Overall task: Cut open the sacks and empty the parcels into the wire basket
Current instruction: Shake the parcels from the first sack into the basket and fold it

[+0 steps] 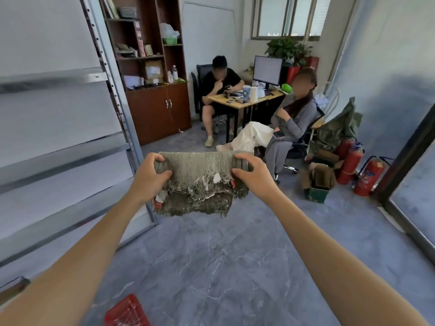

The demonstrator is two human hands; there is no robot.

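1. Two-handed hold with both arms stretched forward: left hand (pixel 153 177) curled round the left end of a rolled grey-green woven-fabric sack (pixel 200 172), fingers over the top, thumb on the near face.
2. Right hand (pixel 251 175) clamped the same way on the right end, fingers hooked over the roll, thumb pressed against the near side.
3. Held up in the air between the hands, well apart from the floor; frayed lower edge hanging loose, with torn white and red scraps in the weave.
4. Low at the bottom edge of the view, just beside the left forearm: red mesh basket (pixel 127 311), only partly seen, on the grey marble-pattern tiled floor (pixel 223 255); contents too blurred to tell.
5. Along the left: grey metal shelving rack (pixel 110 95), its upright post punched with holes.
6. Beyond the sack: seated person in black (pixel 221 85) at a light wooden desk (pixel 244 103) with a dark-framed computer monitor (pixel 267 70); seated person in grey (pixel 292 121) nearer the camera, legs crossed, phone on the lap.
7. Against the far-left wall: dark brown wooden cabinet (pixel 155 109), shelves above and doors below.
8. At right, near the glass partition: red fire extinguishers (pixel 348 163) on the floor, with an open brown cardboard box (pixel 317 182) just beside them.
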